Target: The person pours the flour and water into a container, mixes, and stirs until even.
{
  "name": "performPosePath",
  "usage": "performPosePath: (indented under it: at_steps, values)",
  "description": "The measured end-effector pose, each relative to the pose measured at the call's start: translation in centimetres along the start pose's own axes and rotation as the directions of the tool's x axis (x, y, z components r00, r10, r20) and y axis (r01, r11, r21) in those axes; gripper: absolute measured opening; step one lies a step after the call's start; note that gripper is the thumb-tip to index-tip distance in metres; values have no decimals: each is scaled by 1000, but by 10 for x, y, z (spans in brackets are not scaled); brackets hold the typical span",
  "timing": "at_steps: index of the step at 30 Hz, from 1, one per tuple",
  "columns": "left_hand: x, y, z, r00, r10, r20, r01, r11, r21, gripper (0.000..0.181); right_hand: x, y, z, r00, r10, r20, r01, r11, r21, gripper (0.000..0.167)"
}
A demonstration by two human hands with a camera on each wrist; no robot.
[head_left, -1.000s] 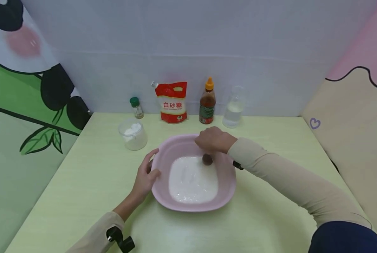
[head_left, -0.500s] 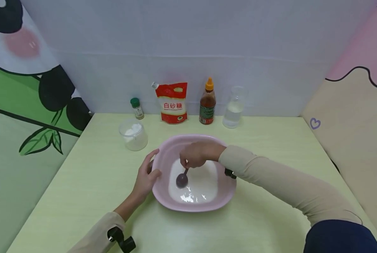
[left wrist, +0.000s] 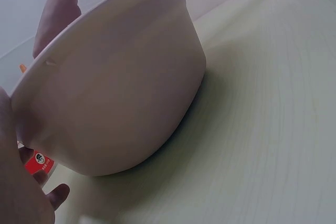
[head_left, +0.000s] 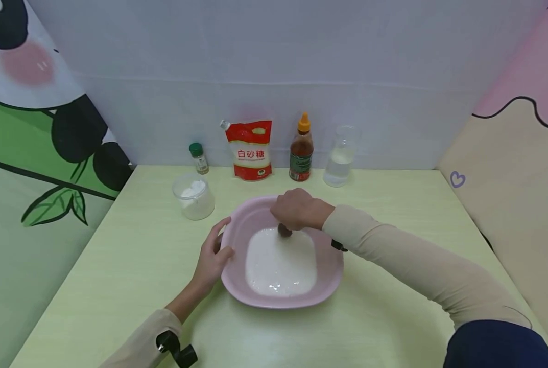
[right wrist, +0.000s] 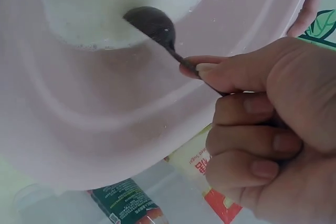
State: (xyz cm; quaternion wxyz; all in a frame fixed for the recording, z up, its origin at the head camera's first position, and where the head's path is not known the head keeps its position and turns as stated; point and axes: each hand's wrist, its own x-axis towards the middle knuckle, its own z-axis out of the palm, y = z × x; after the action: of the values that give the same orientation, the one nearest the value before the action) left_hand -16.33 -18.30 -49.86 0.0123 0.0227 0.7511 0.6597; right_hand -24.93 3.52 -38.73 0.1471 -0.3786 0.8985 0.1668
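A pink basin (head_left: 329, 278) stands on the table with white liquid (head_left: 280, 266) in it. My left hand (head_left: 211, 258) grips the basin's left rim, thumb on the inner side; the left wrist view shows its fingers against the outer wall (left wrist: 121, 87). Over the far part of the basin, my right hand (head_left: 296, 208) pinches a dark spoon (head_left: 284, 230) by its handle. In the right wrist view the spoon's bowl (right wrist: 152, 23) is at the edge of the liquid, and the hand (right wrist: 262, 124) has its other fingers curled.
Behind the basin stand a green-capped jar (head_left: 198, 158), a red and white pouch (head_left: 253, 151), a sauce bottle (head_left: 302, 151) with an orange cap and a glass bottle (head_left: 340, 158) of clear liquid. A clear container (head_left: 194, 199) with white contents is at the basin's back left.
My right hand and the spoon went from the back right of the basin to its middle left, then back to the far side. My left hand keeps its grip on the rim.
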Motion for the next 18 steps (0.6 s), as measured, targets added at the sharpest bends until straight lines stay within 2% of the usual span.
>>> performPosePath:
  at_steps: [4, 8, 13, 16, 18]
  values:
    - [0, -1, 0, 1000, 0, 2, 0, 1000, -1, 76, -3, 2, 1, 999, 33, 29, -32, 998, -45, 9]
    - [0, -1, 0, 1000, -4, 2, 4, 1000, -3, 76, -8, 5, 0, 992, 68, 104, -62, 996, -59, 12]
    - [1, -1, 0, 1000, -3, 2, 3, 1000, -4, 76, -14, 9, 1, 978, 85, 189, -88, 996, 11, 13]
    - [0, -1, 0, 1000, -1, 2, 1, 1000, -3, 76, -13, 9, 3, 961, 74, 268, -99, 992, 81, 18]
    - [0, -1, 0, 1000, -1, 3, 1, 1000, -2, 76, -11, 7, 5, 940, 22, 339, -62, 992, 108, 22]
